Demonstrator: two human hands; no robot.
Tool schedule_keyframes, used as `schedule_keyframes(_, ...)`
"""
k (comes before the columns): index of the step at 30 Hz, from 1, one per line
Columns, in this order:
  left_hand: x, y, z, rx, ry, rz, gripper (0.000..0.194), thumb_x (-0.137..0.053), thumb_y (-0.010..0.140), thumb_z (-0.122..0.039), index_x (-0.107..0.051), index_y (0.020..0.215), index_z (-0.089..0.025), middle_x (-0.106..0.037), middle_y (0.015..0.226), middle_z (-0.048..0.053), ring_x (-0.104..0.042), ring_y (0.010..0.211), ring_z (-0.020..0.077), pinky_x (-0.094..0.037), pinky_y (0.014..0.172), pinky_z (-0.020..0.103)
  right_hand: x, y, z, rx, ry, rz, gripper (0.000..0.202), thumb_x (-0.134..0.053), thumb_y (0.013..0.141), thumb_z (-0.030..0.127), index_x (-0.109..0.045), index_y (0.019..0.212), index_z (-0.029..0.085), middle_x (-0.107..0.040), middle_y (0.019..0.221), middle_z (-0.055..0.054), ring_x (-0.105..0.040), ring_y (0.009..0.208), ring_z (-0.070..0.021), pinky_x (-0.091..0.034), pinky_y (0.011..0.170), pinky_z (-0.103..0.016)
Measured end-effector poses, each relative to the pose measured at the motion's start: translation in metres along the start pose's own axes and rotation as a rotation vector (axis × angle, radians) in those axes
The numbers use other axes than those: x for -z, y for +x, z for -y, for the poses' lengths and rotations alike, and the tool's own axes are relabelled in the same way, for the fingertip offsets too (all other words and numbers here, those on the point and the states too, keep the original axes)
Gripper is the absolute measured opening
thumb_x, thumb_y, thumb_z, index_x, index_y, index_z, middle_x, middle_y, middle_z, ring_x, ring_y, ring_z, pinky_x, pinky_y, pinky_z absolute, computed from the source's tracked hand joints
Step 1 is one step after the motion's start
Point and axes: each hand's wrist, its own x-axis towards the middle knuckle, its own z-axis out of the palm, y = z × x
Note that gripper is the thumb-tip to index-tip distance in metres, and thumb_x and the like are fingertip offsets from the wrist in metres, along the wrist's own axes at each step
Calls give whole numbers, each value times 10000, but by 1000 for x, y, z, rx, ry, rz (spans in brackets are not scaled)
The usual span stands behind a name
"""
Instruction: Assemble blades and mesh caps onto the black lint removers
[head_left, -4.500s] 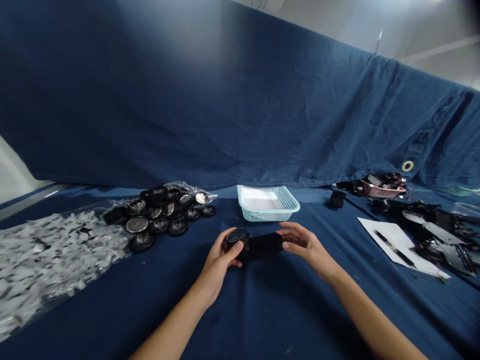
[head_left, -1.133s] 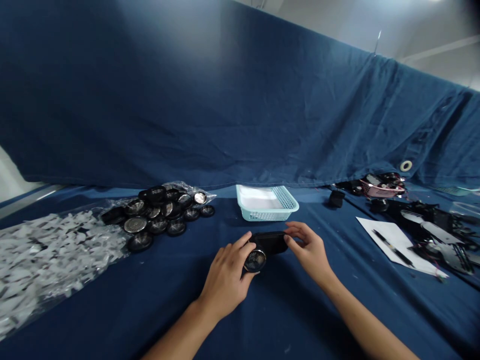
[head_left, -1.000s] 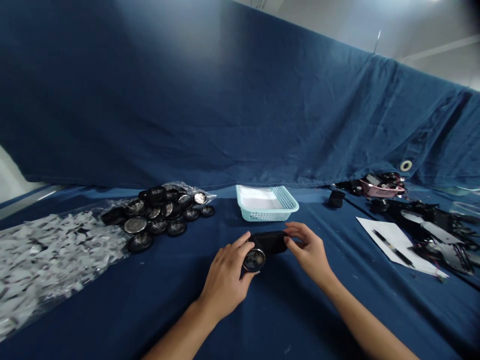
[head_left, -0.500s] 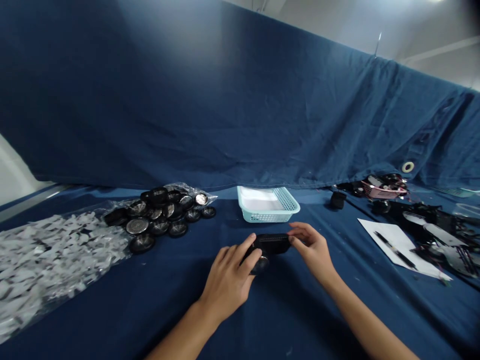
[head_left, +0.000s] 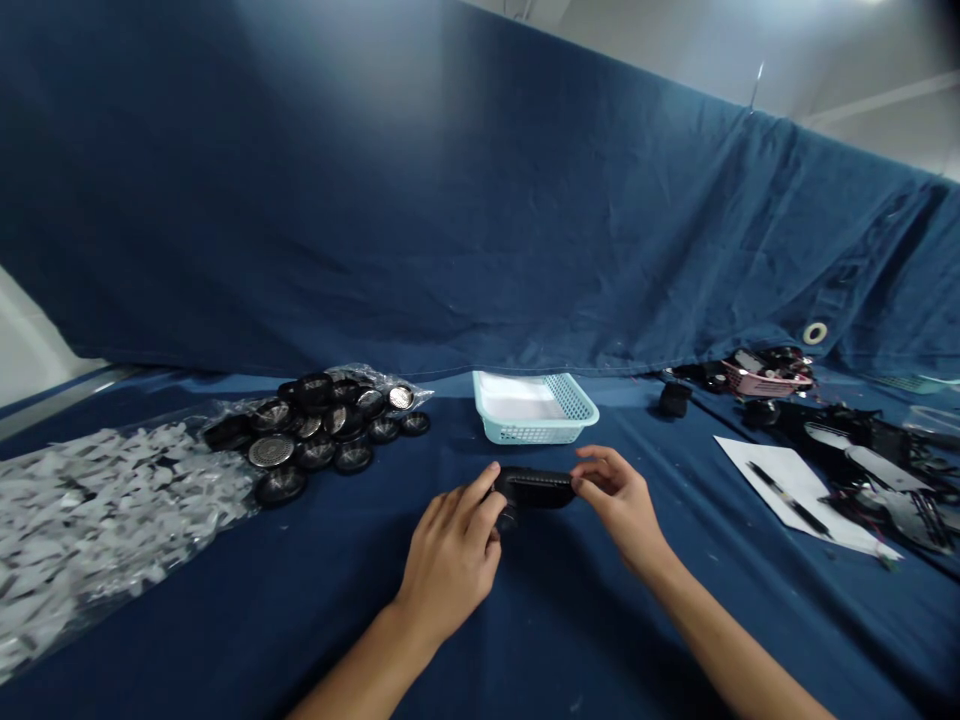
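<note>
A black elongated part [head_left: 537, 488] with a rounded end is held level just above the blue cloth, in front of the basket. My left hand [head_left: 454, 555] grips its left end with fingers and thumb. At its right end, my right hand [head_left: 619, 505] pinches the part between thumb and index finger. Below the left end a dark round piece [head_left: 508, 517] shows, partly hidden by my left fingers; whether it is joined to the part I cannot tell.
A light blue basket [head_left: 534, 432] holds white paper. Left lie black round parts [head_left: 316, 452] and a plastic bag of white pieces [head_left: 112, 510]. At the right are a sheet [head_left: 780, 470] with a pen [head_left: 789, 500], black parts [head_left: 862, 440] and a pink basket [head_left: 765, 385].
The black part has tilted, so its smooth, shiny face shows more, and shifted slightly left with both hands. Less of the round piece beneath it is visible.
</note>
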Motion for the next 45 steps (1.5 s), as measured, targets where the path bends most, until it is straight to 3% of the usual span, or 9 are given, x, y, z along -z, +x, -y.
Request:
schedule_keyframes(14,-2,-2,2,-29,47,44,434,-510,768,9,-531,1144,-206,-531,1389,58,-587,1155,262,-519,857,435,-3,0,8,-260,72,23,351,-670,601,197,-595,944,194,-595,657,27,-503,577,-126,-401,564,-253)
schedule_keyframes(22,-2,-2,3,-8,10,83,492,-512,726,23,-522,1162,-206,-525,1396,54,-598,1124,253,-510,859,433,2,3,1,-353,101,86,352,-674,601,182,-623,949,199,-587,700,22,-528,631,-126,-437,593,-243)
schedule_keyframes(32,-5,-4,3,149,-41,165,533,-504,703,26,-499,1166,-237,-539,1381,42,-635,1050,237,-523,806,403,1,2,-3,-301,68,166,371,-670,582,157,-658,947,218,-610,770,22,-555,635,-125,-456,613,-254)
schedule_keyframes(45,-4,-4,2,185,-42,183,468,-522,746,-7,-495,1151,-240,-541,1379,35,-644,1006,232,-517,805,411,0,0,3,-297,66,136,303,-658,592,161,-688,889,208,-613,774,14,-553,661,-130,-444,645,-256)
